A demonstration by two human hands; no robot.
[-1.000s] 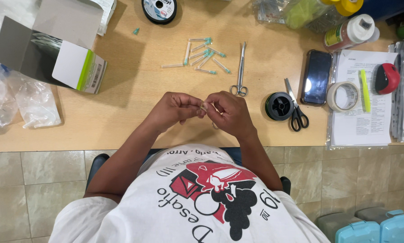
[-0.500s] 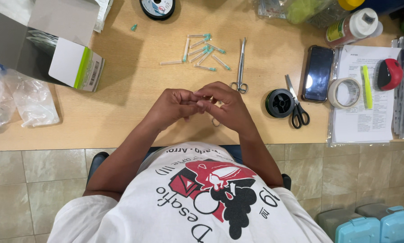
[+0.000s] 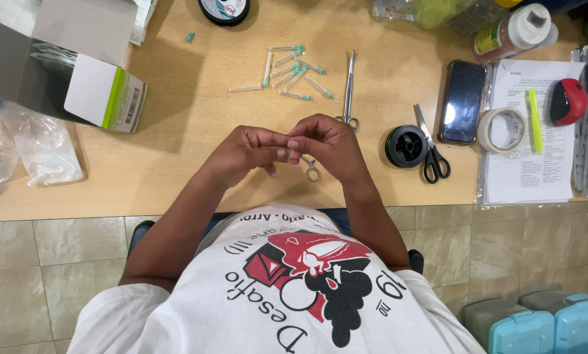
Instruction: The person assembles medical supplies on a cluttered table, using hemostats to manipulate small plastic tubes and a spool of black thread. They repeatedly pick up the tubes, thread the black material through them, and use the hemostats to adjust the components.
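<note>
The wooden worktop [image 3: 195,131] is smooth and pale, with its near edge running just in front of the seated person. At far left an open cardboard box [image 3: 64,78] lies on its side, mouth outward, beside crumpled clear plastic bags [image 3: 25,141]. At right, printed sheets [image 3: 526,164] carry a roll of tape [image 3: 502,130]; a dark phone [image 3: 462,101] lies flat just beside them.

At near centre, the left hand [image 3: 248,152] and right hand [image 3: 330,147] meet fingertip to fingertip above the worktop, both curled and pinching something too small to identify. A metal instrument with ring handles [image 3: 311,169] shows just below them; which hand grips it cannot be told.

Black-handled scissors [image 3: 429,154] touch a black spool [image 3: 406,145] to the right, near enough to reach. Slim steel forceps [image 3: 349,88] lie pointing away. A loose cluster of capped needles with teal hubs [image 3: 292,73] lies at far centre, left of the forceps.
</note>
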